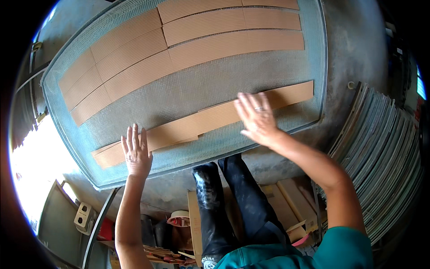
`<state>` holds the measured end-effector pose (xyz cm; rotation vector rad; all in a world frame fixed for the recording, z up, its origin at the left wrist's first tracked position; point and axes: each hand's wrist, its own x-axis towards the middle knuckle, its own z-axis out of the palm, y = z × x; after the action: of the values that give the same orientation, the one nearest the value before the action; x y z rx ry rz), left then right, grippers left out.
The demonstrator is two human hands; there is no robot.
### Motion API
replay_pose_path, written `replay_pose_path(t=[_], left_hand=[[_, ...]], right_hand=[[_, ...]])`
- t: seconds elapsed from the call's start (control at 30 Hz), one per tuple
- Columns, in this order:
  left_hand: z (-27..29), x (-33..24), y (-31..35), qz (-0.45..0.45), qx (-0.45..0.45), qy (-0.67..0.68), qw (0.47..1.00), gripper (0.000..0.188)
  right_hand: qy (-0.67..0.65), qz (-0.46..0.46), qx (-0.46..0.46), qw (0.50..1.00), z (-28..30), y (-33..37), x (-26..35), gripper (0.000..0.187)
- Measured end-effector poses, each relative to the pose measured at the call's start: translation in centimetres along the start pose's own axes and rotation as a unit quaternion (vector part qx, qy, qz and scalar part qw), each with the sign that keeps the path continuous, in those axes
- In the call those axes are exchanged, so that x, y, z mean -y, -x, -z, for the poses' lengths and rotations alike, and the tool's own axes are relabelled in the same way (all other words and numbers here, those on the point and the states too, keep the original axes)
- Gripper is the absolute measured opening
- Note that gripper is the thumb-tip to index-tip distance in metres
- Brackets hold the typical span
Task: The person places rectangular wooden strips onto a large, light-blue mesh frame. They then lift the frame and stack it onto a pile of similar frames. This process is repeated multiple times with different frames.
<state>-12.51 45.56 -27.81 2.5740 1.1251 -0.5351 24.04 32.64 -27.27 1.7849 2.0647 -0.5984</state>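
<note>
Long brown corrugated strips, which look like cardboard, lie on a large mesh screen (pixel 161 94) with a dark rim. Near its front edge, a pair of strips (pixel 215 115) forms one slanting band, apparently overlapping around the middle. My left hand (pixel 138 154) rests flat over the left part of that band, fingers outstretched. Farther right, my right hand (pixel 257 117) lies over the band with its fingers spread, slightly blurred. Neither hand grips anything. Several more strips (pixel 130 83) are laid in rows across the far half of the screen.
A tall stack of thin framed panels (pixel 380 157) stands at the right. Below the screen are my legs, cardboard boxes (pixel 286 201) and a round pale container (pixel 179 218). A beige box-shaped object (pixel 84 217) with two dark holes is at lower left, beside a curved metal bar (pixel 99 224).
</note>
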Motion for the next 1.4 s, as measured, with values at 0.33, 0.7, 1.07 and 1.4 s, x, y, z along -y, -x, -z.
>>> replay_pose_path(t=[0.33, 0.7, 1.07, 1.4], left_hand=[[4.2, 0.3, -3.4, -0.012, 0.141, 0.049, 0.989, 0.084], [0.4, 6.2, -11.1, 0.093, -0.094, -0.044, 0.99, 0.07], [2.8, 8.2, -15.0, 0.094, -0.084, -0.063, 0.99, 0.073], [7.4, 13.1, -23.0, 0.092, -0.169, -0.085, 0.978, 0.068]], right_hand=[[-0.178, 0.172, -0.066, 0.967, -2.0, -8.0, 9.3, 0.061], [0.03, -0.016, -0.075, 0.997, 2.4, -12.1, -7.6, 0.063], [0.03, -0.032, -0.083, 0.996, 5.9, -15.2, -11.4, 0.078], [0.148, -0.03, -0.244, 0.958, 10.7, -22.4, -15.9, 0.076]])
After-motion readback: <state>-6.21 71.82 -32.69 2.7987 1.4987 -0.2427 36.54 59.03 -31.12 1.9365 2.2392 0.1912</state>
